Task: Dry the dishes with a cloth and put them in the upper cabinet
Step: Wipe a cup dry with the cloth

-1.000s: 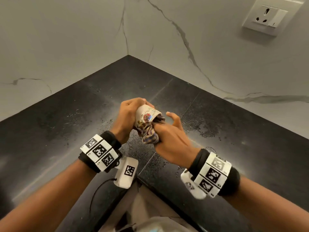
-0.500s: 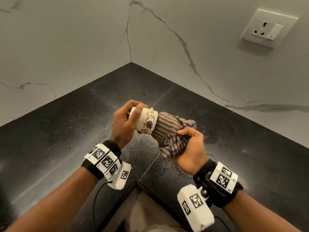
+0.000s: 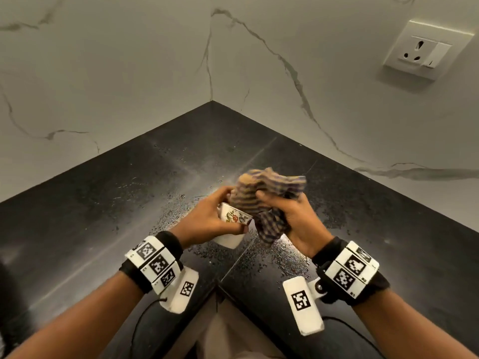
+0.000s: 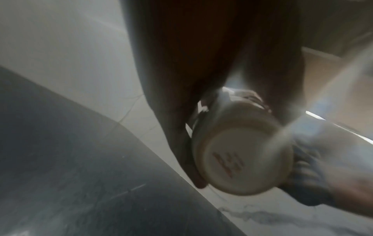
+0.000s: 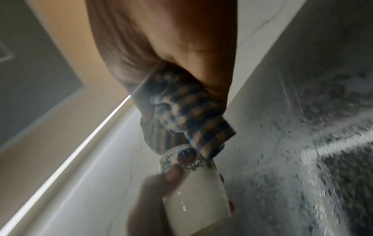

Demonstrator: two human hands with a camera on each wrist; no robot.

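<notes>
A small white cup (image 3: 232,224) with a floral band near its rim is held above the black counter (image 3: 103,203). My left hand (image 3: 207,221) grips the cup round its body, mouth tilted up and to the right. Its round base (image 4: 240,158) faces the left wrist camera. My right hand (image 3: 290,216) clutches a bunched striped and checked cloth (image 3: 264,193), part of it pushed into the cup's mouth. In the right wrist view the cloth (image 5: 181,111) runs from my palm down into the cup (image 5: 193,188), where left fingers (image 5: 173,174) wrap the wall.
The counter meets two white marble walls (image 3: 129,73) in a corner. Water droplets (image 3: 285,257) lie scattered on the counter below the hands. A wall socket (image 3: 425,53) sits at the upper right. The counter's front edge (image 3: 220,288) forms an inner corner close to my body.
The cup has turned from lying sideways to mouth up and right, and dropped lower. My right hand has rotated and lifted the cloth bundle above the cup.
</notes>
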